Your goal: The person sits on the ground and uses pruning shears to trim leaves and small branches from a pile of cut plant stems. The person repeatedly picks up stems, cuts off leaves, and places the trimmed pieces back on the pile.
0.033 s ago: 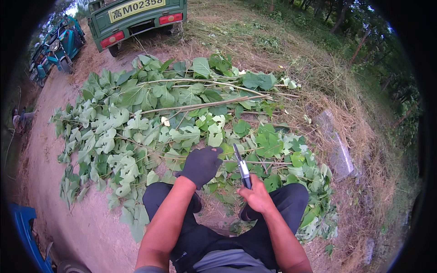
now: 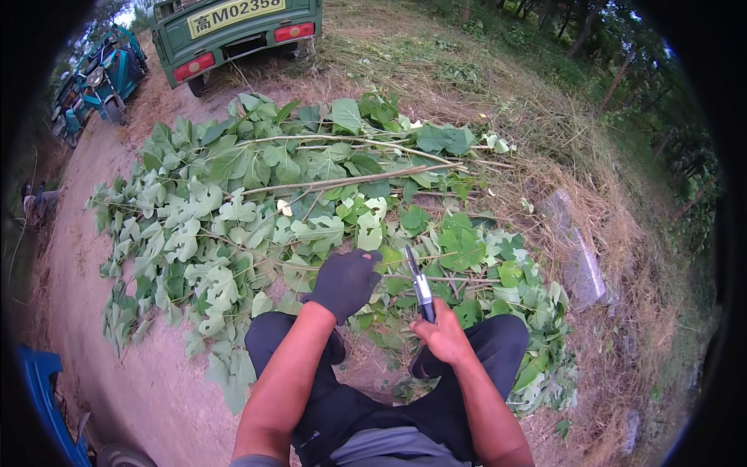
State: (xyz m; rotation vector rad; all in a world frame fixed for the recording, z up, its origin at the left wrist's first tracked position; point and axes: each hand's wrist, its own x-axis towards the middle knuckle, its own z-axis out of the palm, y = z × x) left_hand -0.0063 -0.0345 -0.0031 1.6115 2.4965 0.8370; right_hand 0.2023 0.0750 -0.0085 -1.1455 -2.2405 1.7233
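Change: nothing has visibly moved since the earlier head frame; both hands and the branches lie as they did.
Head view, left hand: the left hand, in a black glove, rests palm down on the cut leafy branches, fingers curled loosely together on the leaves and a thin stem; whether they grip the stem cannot be told.
Head view, right hand: the bare right hand has its fingers closed tight round the handle of the pruning shears, blades pointing away from the person, over the leaves just right of the gloved hand.
Shears: blades look nearly together, though this is too small to tell surely.
Branches: a broad heap of green leaves and pale long stems on the dirt ground, in front of the person's knees.
Surroundings: a green vehicle stands beyond the heap; dry grass lies to the right.
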